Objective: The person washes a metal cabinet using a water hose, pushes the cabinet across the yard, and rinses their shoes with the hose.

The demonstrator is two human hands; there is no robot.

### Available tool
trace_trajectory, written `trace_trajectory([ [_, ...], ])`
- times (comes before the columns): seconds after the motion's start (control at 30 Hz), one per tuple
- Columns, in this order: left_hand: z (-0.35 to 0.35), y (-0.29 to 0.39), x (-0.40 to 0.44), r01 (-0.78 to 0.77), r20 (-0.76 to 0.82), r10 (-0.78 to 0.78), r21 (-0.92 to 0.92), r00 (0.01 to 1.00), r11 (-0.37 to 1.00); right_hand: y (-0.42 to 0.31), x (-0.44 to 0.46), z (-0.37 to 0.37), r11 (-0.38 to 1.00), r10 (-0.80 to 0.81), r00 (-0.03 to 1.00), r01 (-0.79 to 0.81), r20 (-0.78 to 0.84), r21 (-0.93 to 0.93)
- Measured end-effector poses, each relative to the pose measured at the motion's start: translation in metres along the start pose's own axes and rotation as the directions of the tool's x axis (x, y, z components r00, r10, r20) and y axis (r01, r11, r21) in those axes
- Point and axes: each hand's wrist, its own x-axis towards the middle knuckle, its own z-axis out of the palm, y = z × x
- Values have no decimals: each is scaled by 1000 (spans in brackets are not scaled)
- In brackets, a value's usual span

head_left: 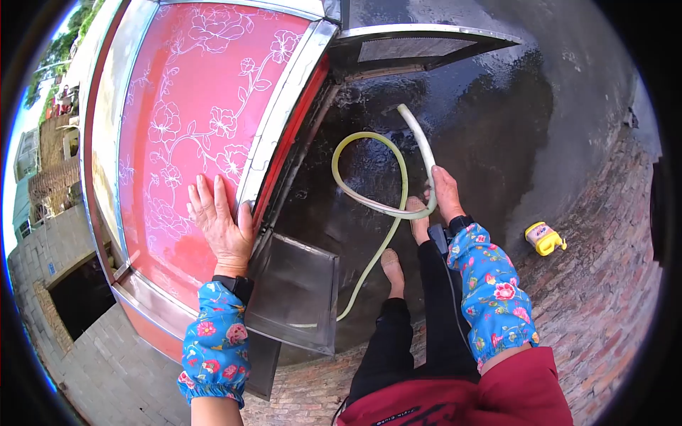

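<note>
My left hand (225, 231) lies flat, fingers spread, on a pink panel (195, 92) printed with white flower outlines. The panel is the top of a metal-edged cabinet. In my right hand (446, 193) is a pale yellow-green hose (420, 135), gripped with the fingers wrapped round it. Its open end points away from me, over the wet ground. From my hand the hose loops to the left, then runs down past my feet toward the cabinet. Both forearms wear blue flowered sleeve covers.
Two cabinet doors, one far (419, 46) and one near (295, 291), stand swung out. Dark wet concrete (497, 106) lies beyond my feet. A yellow container (545, 238) stands on brick paving (590, 284) at the right. Grey paving and buildings show at far left.
</note>
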Motion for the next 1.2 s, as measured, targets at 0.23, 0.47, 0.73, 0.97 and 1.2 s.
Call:
trace_trajectory([
  [0.23,-21,5,-1,56,57,-51,-79,997,995,-20,76,-121,746,-372,900,144,-227,-650],
  [0.47,-32,-1,-6,72,64,-62,-159,996,985,-49,15,-113,790,-159,987,146,30,-596],
  [0.73,-24,-2,-9,95,25,-92,-124,995,988,-53,-87,-36,813,147,949,45,279,-581],
  [0.97,-38,1,-17,85,48,-77,-186,996,979,-147,-117,88,990,37,858,40,513,-139],
  [1.2,-45,0,-30,83,-19,-89,-229,996,970,-194,-141,220,950,-140,793,-61,592,307],
])
